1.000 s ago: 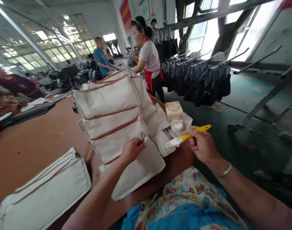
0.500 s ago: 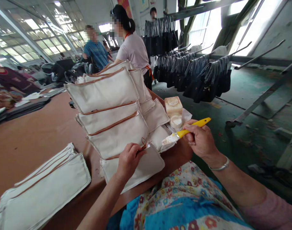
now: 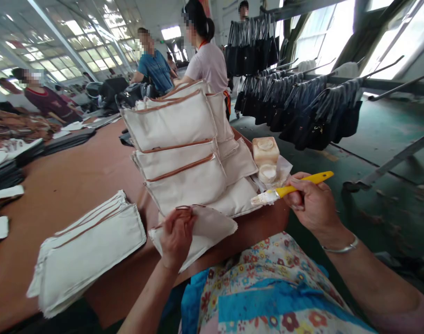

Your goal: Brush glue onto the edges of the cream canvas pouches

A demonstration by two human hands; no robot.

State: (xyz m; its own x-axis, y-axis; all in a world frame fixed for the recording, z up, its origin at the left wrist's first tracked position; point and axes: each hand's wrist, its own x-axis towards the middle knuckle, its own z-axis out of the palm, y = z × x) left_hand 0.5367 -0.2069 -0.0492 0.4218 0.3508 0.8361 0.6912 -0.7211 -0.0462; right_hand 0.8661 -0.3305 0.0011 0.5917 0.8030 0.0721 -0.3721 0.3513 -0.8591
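Observation:
In my right hand [image 3: 312,206] is a paintbrush [image 3: 319,177] with a yellow handle; its bristles are coated with white paste and point left. My left hand [image 3: 179,236] pinches the brown-trimmed top edge of a cream cloth pouch [image 3: 214,227], which lies at the table's near edge and bulges up. Part of that edge is hidden under my fingers. Just behind stands a tall pile of similar pouches [image 3: 184,178] with brown strips. A squarish tub [image 3: 266,149] and a small round pot with white stuff [image 3: 267,173] are beyond the brush.
A smaller stack of cream pouches [image 3: 93,248] lies to the left on the brown table [image 3: 104,162]. Dark flat pieces [image 3: 69,141] are at the far left. Black bags [image 3: 312,116] hang from a metal rack at the right. Several people work further back.
My left hand has moved left along the pouch's edge, and the pouch now bulges upward. The brush stays in my right hand. The whole view has shifted, with more of the left side showing.

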